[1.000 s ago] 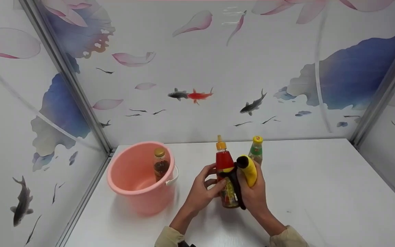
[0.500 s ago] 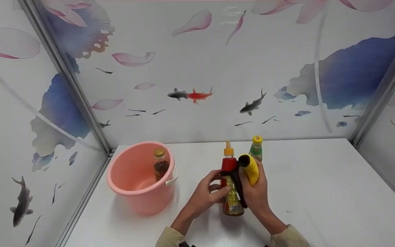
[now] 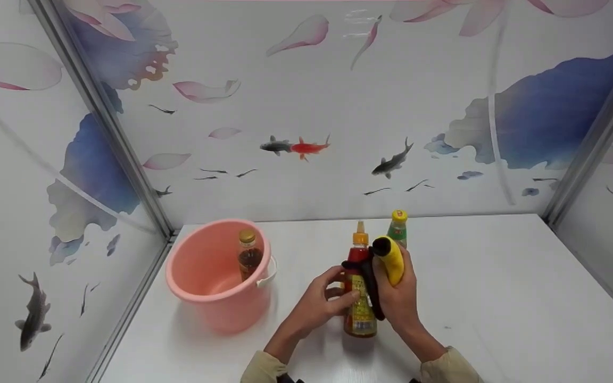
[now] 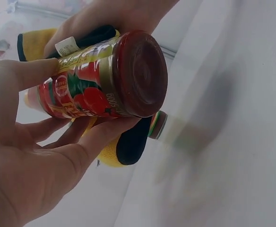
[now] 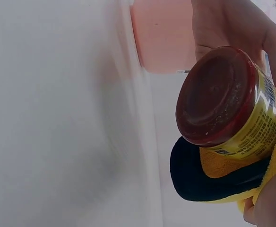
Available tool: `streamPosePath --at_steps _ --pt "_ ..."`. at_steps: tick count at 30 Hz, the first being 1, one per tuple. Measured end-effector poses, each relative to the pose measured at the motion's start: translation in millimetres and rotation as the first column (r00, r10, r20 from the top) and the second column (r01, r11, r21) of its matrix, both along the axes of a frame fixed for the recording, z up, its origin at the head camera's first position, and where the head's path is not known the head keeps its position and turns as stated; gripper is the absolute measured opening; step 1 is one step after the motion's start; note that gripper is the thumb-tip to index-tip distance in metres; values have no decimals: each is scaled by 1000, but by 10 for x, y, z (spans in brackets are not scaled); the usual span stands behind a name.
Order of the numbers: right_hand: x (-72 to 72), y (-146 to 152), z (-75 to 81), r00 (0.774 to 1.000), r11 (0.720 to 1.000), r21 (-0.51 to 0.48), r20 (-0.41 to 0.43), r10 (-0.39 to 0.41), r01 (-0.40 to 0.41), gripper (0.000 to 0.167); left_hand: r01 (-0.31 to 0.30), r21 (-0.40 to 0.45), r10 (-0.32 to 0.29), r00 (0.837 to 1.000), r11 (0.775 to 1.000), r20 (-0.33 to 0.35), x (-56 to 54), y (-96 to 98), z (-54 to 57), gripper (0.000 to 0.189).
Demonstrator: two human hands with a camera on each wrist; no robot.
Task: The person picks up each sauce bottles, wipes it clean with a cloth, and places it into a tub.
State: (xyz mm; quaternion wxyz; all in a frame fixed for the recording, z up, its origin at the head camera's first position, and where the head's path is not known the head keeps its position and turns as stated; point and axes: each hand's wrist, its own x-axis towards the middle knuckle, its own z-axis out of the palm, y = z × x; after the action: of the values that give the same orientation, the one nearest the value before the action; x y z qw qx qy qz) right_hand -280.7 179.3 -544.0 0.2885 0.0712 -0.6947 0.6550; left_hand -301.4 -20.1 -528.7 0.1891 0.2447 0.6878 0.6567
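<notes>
My left hand (image 3: 317, 300) grips a ketchup bottle (image 3: 361, 314) with an orange-yellow nozzle cap, thumb on one side and fingers round the other. Its label shows red tomatoes in the left wrist view, and its red base (image 5: 216, 97) is visible in the right wrist view, off the table. In my right hand (image 3: 399, 300) is a yellow cloth (image 3: 392, 264) with a dark border, bunched up and held against the bottle's right side. Part of the cloth (image 4: 110, 152) wraps behind the bottle in the left wrist view.
A pink bucket (image 3: 232, 316) with a white handle stands to the left, holding a dark-filled bottle (image 3: 250, 259) with a gold cap. Behind my right hand stands a green-labelled bottle (image 3: 398, 230) with a yellow cap. Printed panels (image 3: 338, 197) enclose the white table (image 3: 498, 298).
The ketchup bottle has moved slightly right and nearer to me, and its neck sits lower. Both hands keep their hold. The cloth's dark edge now crosses the upper part of the bottle.
</notes>
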Motion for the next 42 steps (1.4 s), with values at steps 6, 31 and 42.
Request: streamPosePath --at_steps 6,31,42 --pt "12 -29 -9 1000 1000 -4 17 12 -12 48 -72 25 73 997 997 -30 9 -3 29 66" --pt "1 -10 -21 999 1000 -21 37 11 -10 49 -78 -13 77 995 997 -60 51 59 -15 55" --pt "4 12 8 999 1000 -24 38 -1 2 46 -92 -156 83 995 984 -59 83 67 -34 68"
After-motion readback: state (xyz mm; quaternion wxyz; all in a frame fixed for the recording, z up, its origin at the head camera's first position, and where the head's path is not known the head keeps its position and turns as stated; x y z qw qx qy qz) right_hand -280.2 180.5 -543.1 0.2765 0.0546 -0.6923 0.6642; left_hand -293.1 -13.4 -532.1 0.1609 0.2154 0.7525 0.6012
